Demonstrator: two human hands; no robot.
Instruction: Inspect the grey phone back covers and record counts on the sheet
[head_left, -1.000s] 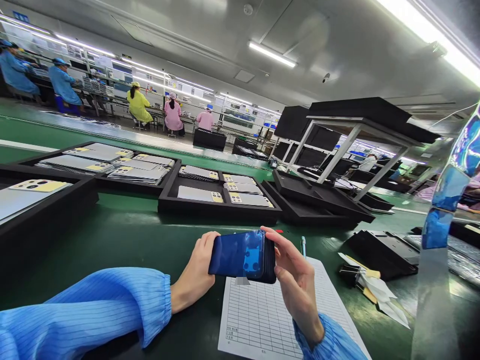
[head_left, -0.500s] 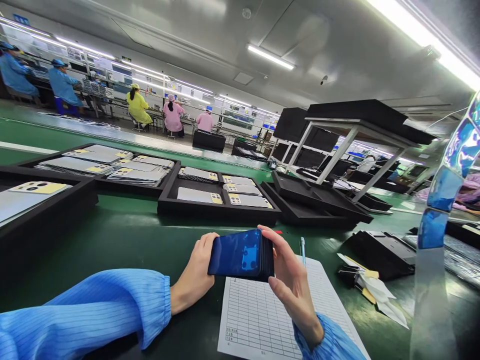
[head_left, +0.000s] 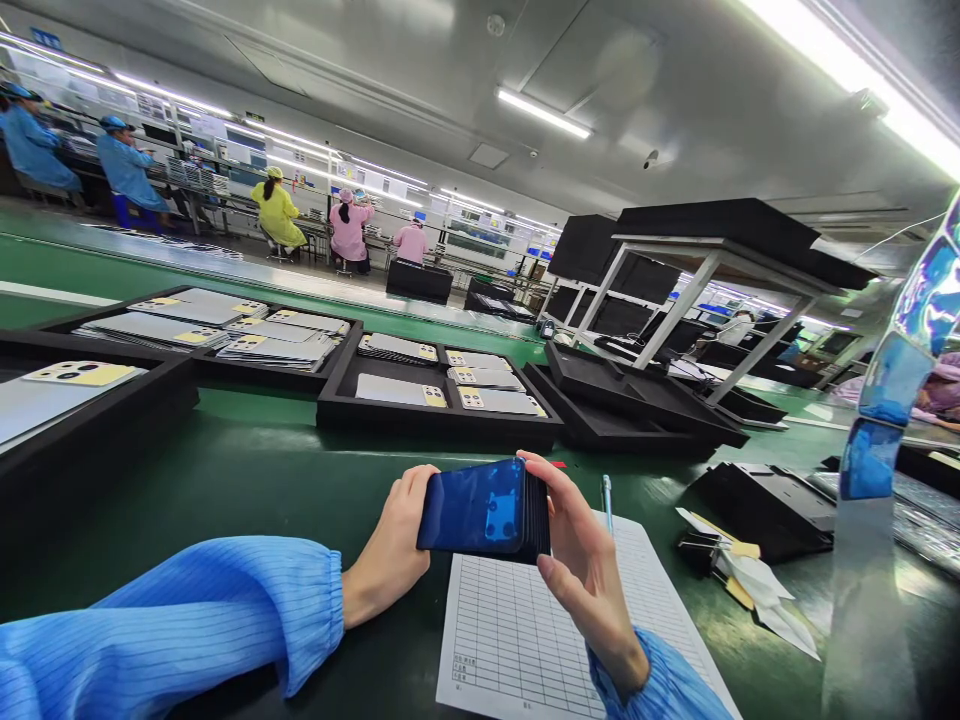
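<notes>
Over a gridded form [head_left: 517, 630] on a green counter [head_left: 255, 480], a left hand [head_left: 390, 550] and right hand [head_left: 596, 575] grip opposite ends of a stack of phone back panels [head_left: 461, 510]; uneven pressure could send slick pieces sliding apart.

Ceiling [head_left: 360, 60]: bright white light; the long lamp [head_left: 847, 85] at upper right is blown out, the shorter lamp [head_left: 544, 113] crisp.
Green tabletop [head_left: 247, 470]: darker at left, glossy glare toward the right.
Blue panel [head_left: 465, 510]: mild reflections, fairly sharp.
Grid sheet [head_left: 510, 640]: evenly lit — small print hard to read.
Shiny strip [head_left: 870, 460]: hard highlights, smeared detail.
Distant benches [head_left: 195, 180]: well lit, soft.
Frame edges: stretched — scene tilted.
</notes>
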